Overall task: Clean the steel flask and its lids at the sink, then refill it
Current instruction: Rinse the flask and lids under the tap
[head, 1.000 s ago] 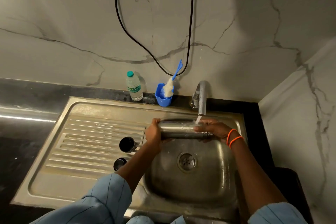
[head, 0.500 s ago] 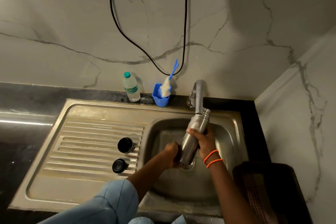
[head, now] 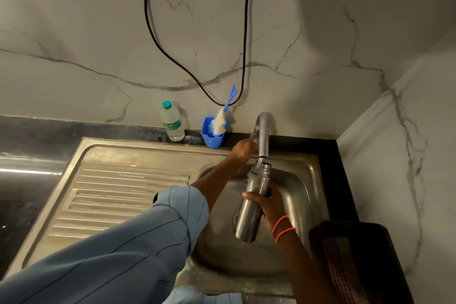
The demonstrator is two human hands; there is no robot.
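Since half a second ago the left hand (head: 243,149) has left the base of the flask (head: 253,201) and reached up to the tap (head: 263,134), where its fingers curl on the handle at the tap's left side; how firmly they grip it is hard to tell. The right hand (head: 267,205) alone now holds the flask, fingers wrapped round its middle, with the body tilted over the sink (head: 303,180) and the open mouth just under the spout. A thin stream runs into or beside the neck.

The step in hand looks like filling, either for an inside rinse or for the refill. To do it well, the mouth should sit squarely under the stream, the flask raised nearer upright so water stays in, and the flow kept gentle. 1 wet hand on smooth steel can slip as the weight grows, so a firm grip matters.
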